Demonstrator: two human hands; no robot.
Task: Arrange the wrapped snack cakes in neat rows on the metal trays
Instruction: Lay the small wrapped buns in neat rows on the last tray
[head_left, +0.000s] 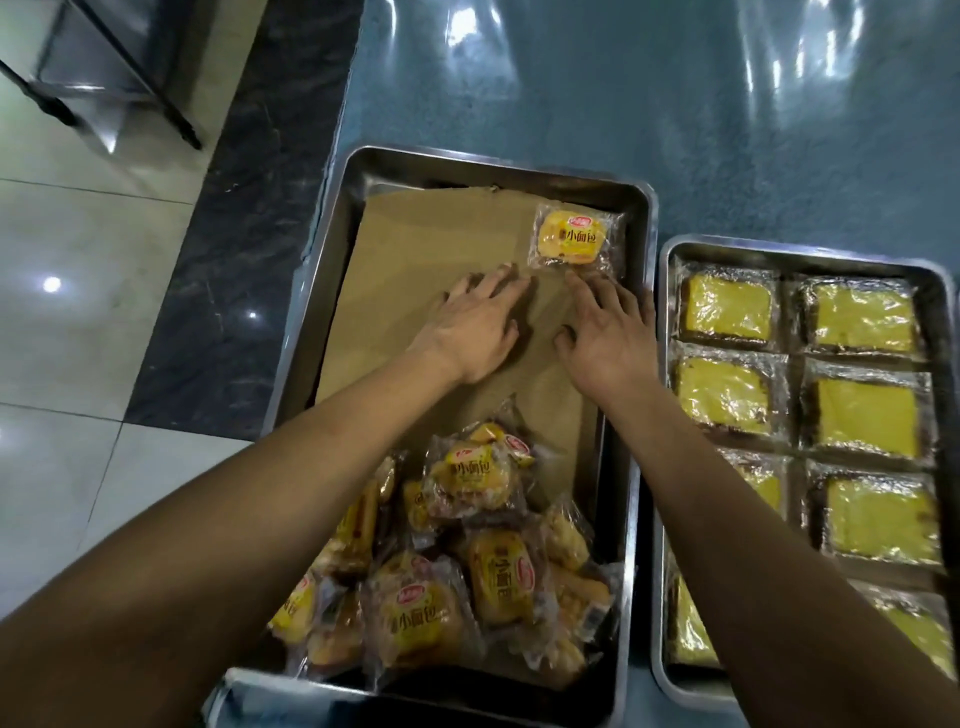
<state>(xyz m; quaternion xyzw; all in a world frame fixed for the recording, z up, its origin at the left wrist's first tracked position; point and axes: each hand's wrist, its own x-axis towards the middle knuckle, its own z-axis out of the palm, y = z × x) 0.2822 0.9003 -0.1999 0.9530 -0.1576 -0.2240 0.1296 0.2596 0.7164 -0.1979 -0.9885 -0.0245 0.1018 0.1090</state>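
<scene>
Two metal trays are sitting side by side on a shiny blue table (571, 88). The left tray (332, 249) is lined with a sheet of brown paper (410, 244). One wrapped snack cake (574, 240) is lying flat in the far right corner of this tray, with its yellow label facing up. A messy pile of wrapped snack cakes (457, 561) is lying at the near end of the same tray, and the cakes there are leaning on each other every which way. The person is reaching both bare arms out over the pile. The left hand (475, 325) is lying flat on the brown paper in the middle of the tray, with its fingers spread out and holding nothing. The right hand (605, 332) is lying flat on the paper just beside it, also spread out and holding nothing. The tips of its fingers are sitting right by the near edge of the single cake, but it is too hard to tell if they are touching the wrapper. The right tray (810, 249) is sitting just beside the left one, with their rims almost touching. It is holding yellow cakes in clear wrap (862, 317), and they are lying flat in tidy rows, two across. The person's right arm is covering some of them. A pale tiled floor (67, 332) is showing off to the left of the table.
</scene>
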